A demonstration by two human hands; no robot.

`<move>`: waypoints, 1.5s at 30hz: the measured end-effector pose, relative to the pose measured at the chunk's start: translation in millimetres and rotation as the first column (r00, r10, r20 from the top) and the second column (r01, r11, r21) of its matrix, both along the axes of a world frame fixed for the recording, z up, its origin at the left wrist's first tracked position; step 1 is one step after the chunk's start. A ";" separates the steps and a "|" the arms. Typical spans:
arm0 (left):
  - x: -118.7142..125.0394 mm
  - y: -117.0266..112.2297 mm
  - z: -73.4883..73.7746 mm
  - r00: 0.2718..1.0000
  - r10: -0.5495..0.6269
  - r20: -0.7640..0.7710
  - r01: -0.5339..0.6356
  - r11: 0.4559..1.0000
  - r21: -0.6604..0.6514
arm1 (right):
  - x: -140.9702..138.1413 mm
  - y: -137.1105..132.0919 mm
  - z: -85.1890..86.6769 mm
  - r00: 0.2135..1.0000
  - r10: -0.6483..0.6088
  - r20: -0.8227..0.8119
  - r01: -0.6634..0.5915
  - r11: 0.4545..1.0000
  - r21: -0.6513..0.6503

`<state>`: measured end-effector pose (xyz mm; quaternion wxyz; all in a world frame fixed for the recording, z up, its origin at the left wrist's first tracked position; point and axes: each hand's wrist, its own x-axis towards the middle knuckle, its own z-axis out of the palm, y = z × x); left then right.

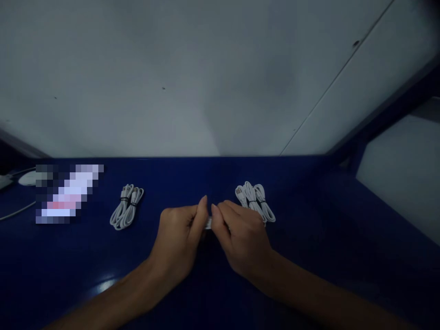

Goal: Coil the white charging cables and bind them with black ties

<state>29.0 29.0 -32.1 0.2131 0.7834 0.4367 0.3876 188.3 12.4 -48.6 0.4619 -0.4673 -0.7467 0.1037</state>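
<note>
Both my hands are close together over the middle of the blue table, thumbs up and almost touching. My left hand (178, 233) is closed, its fingers curled round one end of a white cable (208, 223). Closed in the same way, my right hand (242, 238) grips the other end. Only a short white stretch shows between the thumbs; the rest is hidden in the fists. Just behind my right hand lie folded white cables (256, 199) with dark ties, one showing a USB plug. Left of my left hand lie more tied white cables (126, 206).
A pixelated, bright, phone-like object (72, 192) lies on the blue table (85, 252) at the left. Beside it are a rounded white object (29, 178) and a loose white cord (17, 213). A pale wall panel (172, 114) rises behind the table's back edge.
</note>
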 end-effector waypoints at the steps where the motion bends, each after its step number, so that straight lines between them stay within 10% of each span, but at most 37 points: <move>1: -0.4 -0.3 0.2 1.000 -0.026 -0.003 0.026 0.999 0.026 | 0.1 1.0 -0.4 1.000 -0.005 -0.003 0.005 1.000 0.021; 7: -9.0 12.4 1.2 0.951 -0.196 -0.239 0.272 0.897 0.349 | 7.2 4.4 12.6 0.973 -0.022 -0.228 -0.048 0.953 -0.299; 18: -4.5 8.4 2.1 0.983 -0.174 -0.054 0.172 0.984 -0.040 | 10.4 15.0 2.9 0.999 -0.026 -0.025 0.027 0.999 0.024; 22: -6.1 5.1 14.2 0.956 -0.247 0.159 0.289 0.889 -0.355 | 16.7 19.0 10.0 0.995 -0.016 -0.094 0.004 0.992 -0.127; 34: -16.1 16.0 17.5 0.912 -0.407 0.041 0.392 0.841 -0.372 | 30.1 31.5 19.4 0.994 0.103 -0.026 -0.106 0.979 -0.176; 37: -13.5 12.4 13.6 0.912 -0.355 0.206 0.409 0.742 -0.532 | 33.0 33.7 12.4 0.989 0.022 0.149 -0.031 0.998 0.061; 42: -13.1 8.3 19.1 0.797 -0.275 0.537 0.604 0.347 -0.718 | 36.5 37.6 10.2 0.969 0.022 0.246 -0.104 0.940 0.326; 45: -13.6 6.7 24.3 0.850 -0.319 0.419 0.525 0.467 -0.712 | 34.5 39.1 9.7 0.977 0.029 0.212 -0.104 0.931 0.351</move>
